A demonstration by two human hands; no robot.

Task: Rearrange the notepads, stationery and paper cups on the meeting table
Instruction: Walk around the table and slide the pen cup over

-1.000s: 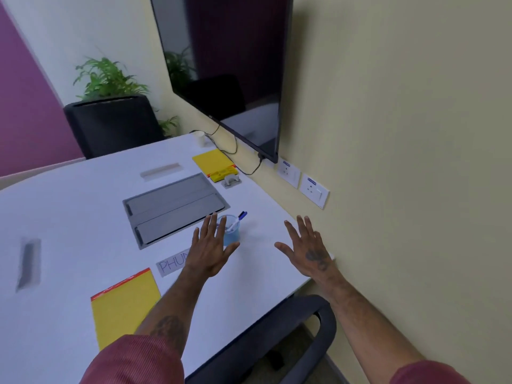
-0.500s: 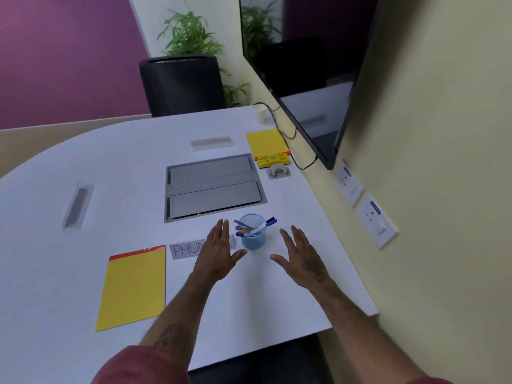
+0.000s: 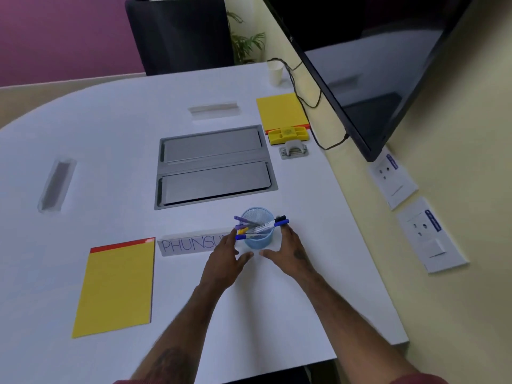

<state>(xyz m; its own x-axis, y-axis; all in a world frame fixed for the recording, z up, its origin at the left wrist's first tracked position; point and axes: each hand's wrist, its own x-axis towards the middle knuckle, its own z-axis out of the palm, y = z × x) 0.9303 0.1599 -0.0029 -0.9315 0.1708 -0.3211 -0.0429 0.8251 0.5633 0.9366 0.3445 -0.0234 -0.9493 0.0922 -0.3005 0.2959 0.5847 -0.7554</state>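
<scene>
A blue mesh pen cup (image 3: 259,231) with several pens stands on the white table (image 3: 110,151). My left hand (image 3: 225,257) is at its left side and my right hand (image 3: 289,252) at its right, fingers straight, flanking the cup; whether they touch it I cannot tell. A yellow notepad (image 3: 116,286) lies at the near left. A second yellow notepad (image 3: 279,110) lies at the far right, with a yellow stapler-like item (image 3: 288,135) and a grey hole punch (image 3: 293,149) by it. A white paper cup (image 3: 275,73) stands at the far edge.
A name card (image 3: 188,245) lies left of the pen cup. A grey cable hatch (image 3: 213,166) sits mid-table. A wall screen (image 3: 374,65) overhangs the right edge, with a cable (image 3: 307,98) and wall sockets (image 3: 393,184). A black chair (image 3: 177,34) stands at the far side.
Both hands moved forward and inward until they flank the pen cup. The view turned left and tilted down over the table.
</scene>
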